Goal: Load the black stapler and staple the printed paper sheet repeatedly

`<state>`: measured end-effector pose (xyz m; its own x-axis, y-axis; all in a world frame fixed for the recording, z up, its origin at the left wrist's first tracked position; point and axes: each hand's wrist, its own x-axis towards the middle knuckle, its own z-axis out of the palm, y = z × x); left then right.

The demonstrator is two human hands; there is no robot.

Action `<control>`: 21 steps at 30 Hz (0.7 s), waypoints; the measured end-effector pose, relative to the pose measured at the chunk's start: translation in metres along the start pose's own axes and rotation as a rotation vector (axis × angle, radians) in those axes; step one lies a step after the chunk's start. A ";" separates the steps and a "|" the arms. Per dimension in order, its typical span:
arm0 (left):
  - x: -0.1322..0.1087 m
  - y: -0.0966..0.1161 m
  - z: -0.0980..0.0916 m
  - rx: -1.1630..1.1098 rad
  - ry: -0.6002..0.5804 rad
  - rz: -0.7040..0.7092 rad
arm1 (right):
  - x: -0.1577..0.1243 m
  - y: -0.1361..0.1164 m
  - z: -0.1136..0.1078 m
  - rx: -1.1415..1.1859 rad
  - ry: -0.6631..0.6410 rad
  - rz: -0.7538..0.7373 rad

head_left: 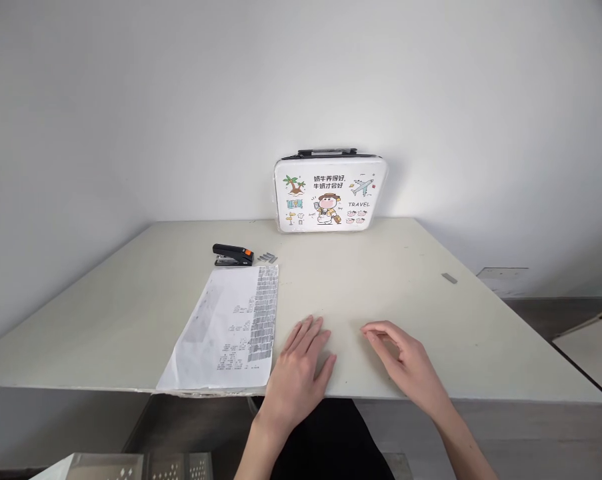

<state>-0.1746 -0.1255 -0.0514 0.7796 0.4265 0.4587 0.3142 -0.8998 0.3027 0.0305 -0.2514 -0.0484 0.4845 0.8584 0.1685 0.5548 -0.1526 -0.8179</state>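
My left hand [298, 365] lies flat on the white table [381, 293] near its front edge, fingers stretched out, holding nothing. It rests just right of a printed sheet of paper [231, 327]. My right hand [405, 360] hovers or rests on the table beside it, fingers loosely curved and apart, also with nothing in it. A black stapler [233, 255] with an orange tip lies beyond the paper, and a few strips of staples [268, 257] sit right of the stapler.
A white carrying case [328, 193] with cartoon prints and a black handle stands against the wall at the table's back. A single small strip of staples [449, 278] lies near the right edge. Another tabletop corner [591, 347] shows at far right.
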 end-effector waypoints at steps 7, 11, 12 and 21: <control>0.000 0.000 0.001 0.019 -0.020 -0.001 | 0.000 -0.001 0.000 0.005 -0.005 -0.016; -0.004 0.004 -0.006 0.018 -0.095 0.022 | 0.002 0.000 0.000 0.005 -0.005 -0.028; -0.002 0.003 -0.012 0.000 -0.120 0.043 | 0.002 0.000 0.000 0.006 -0.007 -0.035; 0.119 -0.113 -0.083 0.273 0.064 -0.062 | 0.002 -0.001 0.000 0.027 -0.028 -0.034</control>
<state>-0.1627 0.0347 0.0381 0.7215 0.4783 0.5006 0.5010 -0.8597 0.0992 0.0316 -0.2496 -0.0474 0.4468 0.8761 0.1812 0.5521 -0.1107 -0.8264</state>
